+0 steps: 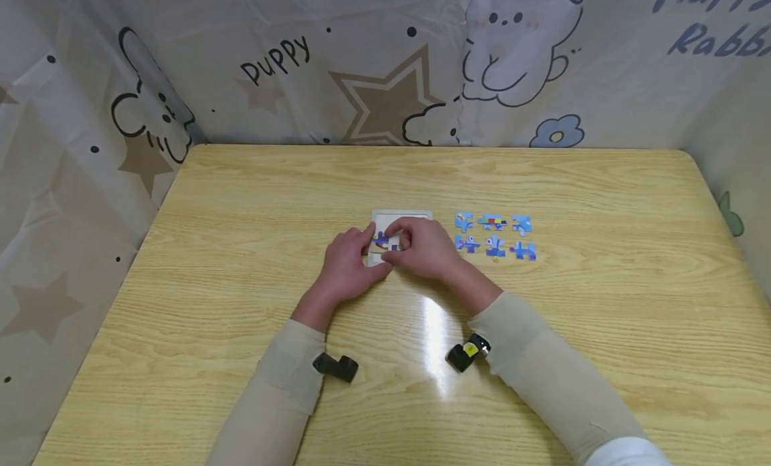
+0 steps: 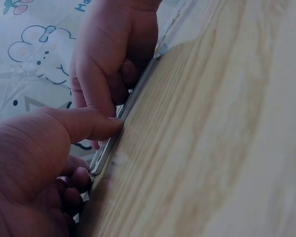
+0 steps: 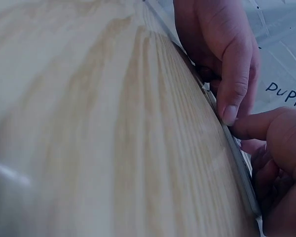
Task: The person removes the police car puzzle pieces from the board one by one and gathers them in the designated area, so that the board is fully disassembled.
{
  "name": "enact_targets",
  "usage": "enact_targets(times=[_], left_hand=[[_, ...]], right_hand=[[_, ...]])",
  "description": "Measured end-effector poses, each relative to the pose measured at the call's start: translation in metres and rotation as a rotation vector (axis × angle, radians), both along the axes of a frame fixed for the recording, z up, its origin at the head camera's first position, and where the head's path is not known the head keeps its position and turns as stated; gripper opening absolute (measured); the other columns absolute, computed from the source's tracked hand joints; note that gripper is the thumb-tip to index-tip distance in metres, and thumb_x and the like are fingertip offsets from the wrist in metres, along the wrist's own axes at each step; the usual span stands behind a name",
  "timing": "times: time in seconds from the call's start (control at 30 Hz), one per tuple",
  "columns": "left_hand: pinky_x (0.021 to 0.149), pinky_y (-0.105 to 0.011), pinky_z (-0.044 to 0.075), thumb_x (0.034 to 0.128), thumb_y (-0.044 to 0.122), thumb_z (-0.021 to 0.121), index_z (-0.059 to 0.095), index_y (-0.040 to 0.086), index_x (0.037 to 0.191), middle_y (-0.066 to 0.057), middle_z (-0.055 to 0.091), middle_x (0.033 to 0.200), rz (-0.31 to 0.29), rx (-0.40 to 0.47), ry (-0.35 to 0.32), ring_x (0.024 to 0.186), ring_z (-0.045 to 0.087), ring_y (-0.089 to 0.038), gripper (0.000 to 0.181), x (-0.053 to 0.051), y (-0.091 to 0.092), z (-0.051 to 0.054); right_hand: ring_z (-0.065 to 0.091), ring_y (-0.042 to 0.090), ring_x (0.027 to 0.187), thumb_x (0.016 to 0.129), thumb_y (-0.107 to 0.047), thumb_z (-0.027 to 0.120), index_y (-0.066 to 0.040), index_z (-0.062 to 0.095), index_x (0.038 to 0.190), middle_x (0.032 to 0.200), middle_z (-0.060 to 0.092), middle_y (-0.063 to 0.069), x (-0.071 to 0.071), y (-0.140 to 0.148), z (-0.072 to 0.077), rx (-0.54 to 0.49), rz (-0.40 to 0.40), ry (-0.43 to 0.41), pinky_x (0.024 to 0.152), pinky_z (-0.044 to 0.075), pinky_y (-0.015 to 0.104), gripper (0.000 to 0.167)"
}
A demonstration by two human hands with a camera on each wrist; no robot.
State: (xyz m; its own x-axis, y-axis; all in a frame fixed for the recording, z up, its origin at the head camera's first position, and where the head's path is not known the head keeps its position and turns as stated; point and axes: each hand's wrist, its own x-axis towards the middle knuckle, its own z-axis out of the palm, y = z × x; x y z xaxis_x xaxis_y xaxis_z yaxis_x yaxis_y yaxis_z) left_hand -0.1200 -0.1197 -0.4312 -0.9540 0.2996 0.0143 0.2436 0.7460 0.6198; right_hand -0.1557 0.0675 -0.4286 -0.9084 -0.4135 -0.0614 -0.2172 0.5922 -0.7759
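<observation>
A small pale puzzle tray [image 1: 401, 213] lies on the table with a colourful jigsaw part [image 1: 380, 239] in its left side. My left hand [image 1: 348, 265] grips the tray's near left corner, its thumb along the front edge and fingers at the left side. Over the tray, my right hand [image 1: 426, 248] has thumb and index finger curled round a puzzle piece, mostly hidden by the fingers. From the left wrist view, the left thumb touches the tray's rim [image 2: 104, 157] close to the right hand's fingertips. The right wrist view shows both thumbs meeting at the tray edge [image 3: 244, 180].
To the right of the tray, several loose blue jigsaw pieces [image 1: 495, 245] lie in two rows on the wooden table [image 1: 241, 205]. A printed cloth [image 1: 229, 24] hangs behind the table's far edge. Each sleeve carries a small black wrist camera [image 1: 346, 368].
</observation>
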Motion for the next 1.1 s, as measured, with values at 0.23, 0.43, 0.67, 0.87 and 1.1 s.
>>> enact_targets(times=[0.23, 0.43, 0.67, 0.87, 1.1], left_hand=[[0.079, -0.041, 0.03, 0.0852, 0.031, 0.076, 0.041, -0.003, 0.149, -0.007, 0.045, 0.086, 0.008, -0.014, -0.038, 0.082, 0.041, -0.027, 0.08, 0.0, 0.001, 0.0], [0.083, -0.042, 0.029, 0.0865, 0.032, 0.076, 0.039, -0.001, 0.151, -0.007, 0.046, 0.09, 0.016, -0.016, -0.072, 0.086, 0.041, -0.027, 0.081, 0.0, 0.001, 0.001], [0.09, -0.045, 0.032, 0.0861, 0.032, 0.076, 0.039, -0.002, 0.151, -0.01, 0.053, 0.098, 0.021, -0.012, -0.079, 0.09, 0.044, -0.028, 0.082, 0.0, 0.001, 0.001], [0.089, -0.046, 0.035, 0.0847, 0.031, 0.076, 0.04, -0.004, 0.15, -0.014, 0.057, 0.104, 0.027, -0.01, -0.062, 0.093, 0.047, -0.03, 0.082, 0.0, 0.0, 0.001], [0.089, -0.046, 0.034, 0.0873, 0.031, 0.073, 0.038, -0.002, 0.151, -0.011, 0.054, 0.1, 0.036, -0.008, -0.077, 0.092, 0.045, -0.029, 0.08, 0.001, 0.001, 0.001]], right_hand=[[0.049, 0.016, 0.059, 0.083, -0.025, 0.081, -0.01, 0.072, 0.109, 0.068, 0.053, 0.001, 0.0, -0.001, -0.001, 0.021, -0.014, -0.009, 0.058, 0.038, 0.032, 0.031], [0.047, 0.016, 0.058, 0.084, -0.02, 0.08, -0.009, 0.071, 0.109, 0.066, 0.052, 0.002, 0.0, 0.003, 0.003, -0.05, -0.012, -0.016, 0.059, 0.039, 0.032, 0.028], [0.044, 0.016, 0.055, 0.084, -0.019, 0.081, -0.01, 0.07, 0.106, 0.063, 0.05, 0.001, 0.011, 0.012, 0.011, -0.085, -0.044, 0.032, 0.06, 0.039, 0.034, 0.025], [0.043, 0.017, 0.054, 0.084, -0.017, 0.08, -0.011, 0.071, 0.106, 0.063, 0.049, 0.001, 0.027, 0.028, 0.017, -0.101, -0.072, 0.042, 0.064, 0.041, 0.035, 0.025], [0.043, 0.017, 0.056, 0.083, -0.018, 0.082, -0.011, 0.071, 0.106, 0.063, 0.048, 0.001, 0.044, 0.054, 0.018, -0.089, -0.126, 0.03, 0.067, 0.042, 0.037, 0.026]])
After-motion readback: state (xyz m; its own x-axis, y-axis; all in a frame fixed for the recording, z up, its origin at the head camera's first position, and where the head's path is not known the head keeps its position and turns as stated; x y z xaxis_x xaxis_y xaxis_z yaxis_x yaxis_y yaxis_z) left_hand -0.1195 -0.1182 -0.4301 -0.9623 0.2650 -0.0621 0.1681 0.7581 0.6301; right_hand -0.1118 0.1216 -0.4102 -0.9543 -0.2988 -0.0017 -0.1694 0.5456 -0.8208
